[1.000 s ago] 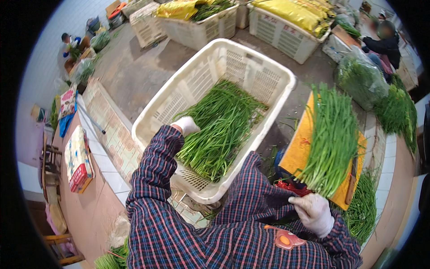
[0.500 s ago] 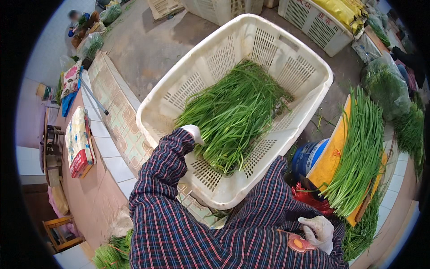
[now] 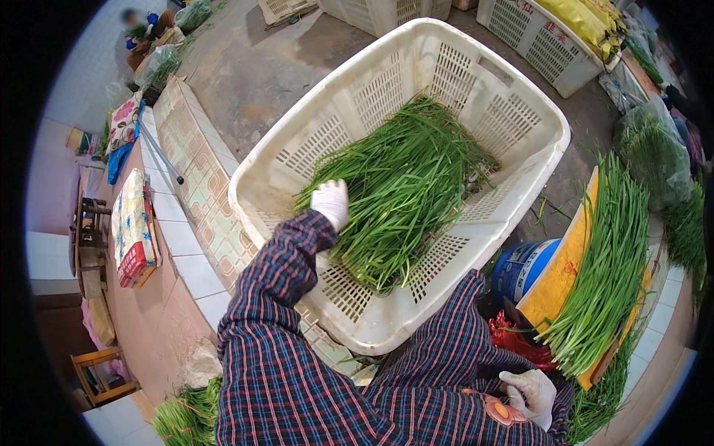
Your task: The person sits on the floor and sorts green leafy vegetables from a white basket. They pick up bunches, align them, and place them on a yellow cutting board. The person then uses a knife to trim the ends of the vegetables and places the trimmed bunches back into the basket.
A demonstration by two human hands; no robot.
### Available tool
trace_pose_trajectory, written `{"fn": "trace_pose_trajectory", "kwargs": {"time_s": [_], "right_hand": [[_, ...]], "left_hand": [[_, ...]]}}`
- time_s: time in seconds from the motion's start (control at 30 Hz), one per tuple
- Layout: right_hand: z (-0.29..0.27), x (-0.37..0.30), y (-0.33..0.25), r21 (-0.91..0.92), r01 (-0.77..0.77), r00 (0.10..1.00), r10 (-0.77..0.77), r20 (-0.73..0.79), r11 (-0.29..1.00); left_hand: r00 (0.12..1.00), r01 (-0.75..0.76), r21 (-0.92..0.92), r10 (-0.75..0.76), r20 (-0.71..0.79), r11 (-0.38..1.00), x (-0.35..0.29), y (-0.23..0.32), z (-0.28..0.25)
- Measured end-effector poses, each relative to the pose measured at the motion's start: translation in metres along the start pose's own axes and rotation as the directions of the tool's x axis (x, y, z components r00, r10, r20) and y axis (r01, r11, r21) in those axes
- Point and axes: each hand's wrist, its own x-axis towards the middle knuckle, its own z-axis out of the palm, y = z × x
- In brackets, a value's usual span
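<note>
A large white plastic basket [image 3: 338, 121] stands before me, with a loose pile of garlic chives [image 3: 405, 189] in it. At the left edge of the pile is my left hand [image 3: 330, 204], in a white glove. Its back faces up and its fingers curl down toward the leaves, so whatever is inside them is hidden. My right hand [image 3: 531, 395], gloved too, rests on my lap at lower right by a flower patch [image 3: 503, 410]. The fingers are curled in, and nothing shows in them. To its upper right, trimmed garlic chives [image 3: 604, 275] lie on a yellow board [image 3: 554, 297].
Under the board stands a blue bucket [image 3: 524, 269], with a red bag [image 3: 513, 343] beside it. More greens [image 3: 186, 416] lie at lower left. Other crates [image 3: 528, 41] line the back. A wrapped package [image 3: 136, 230] sits on the left ledge. A person [image 3: 141, 33] is at far upper left.
My left hand has shifted up along the pile's left edge and turned its back upward. The right hand stays on my lap. The whole view has shifted slightly.
</note>
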Motion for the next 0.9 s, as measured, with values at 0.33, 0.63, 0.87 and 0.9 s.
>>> {"fn": "trace_pose_trajectory", "kwargs": {"time_s": [0.33, 0.63, 0.87, 0.9], "right_hand": [[0.009, 0.001, 0.006, 0.049, -0.106, 0.994, 0.104, 0.039, 0.993], [0.006, -0.005, 0.011, 0.151, -0.132, 0.991, 0.132, 0.007, 0.98], [0.002, -0.035, 0.071, 0.224, 0.054, 0.952, -0.118, 0.281, 0.973], [0.0, -0.038, 0.073, 0.212, 0.07, 0.955, -0.126, 0.268, 0.975]], "left_hand": [[0.798, -0.304, -0.224, 0.376, 0.471, 0.926, -0.047, 0.05, -0.003], [0.892, 0.222, -0.261, -0.087, 0.444, 0.939, -0.06, 0.076, 0.046], [0.877, 0.416, 0.111, -0.43, 0.212, 0.903, -0.063, 0.106, 0.159], [0.856, 0.491, 0.065, -0.495, 0.148, 0.869, -0.052, 0.108, 0.181]]}}
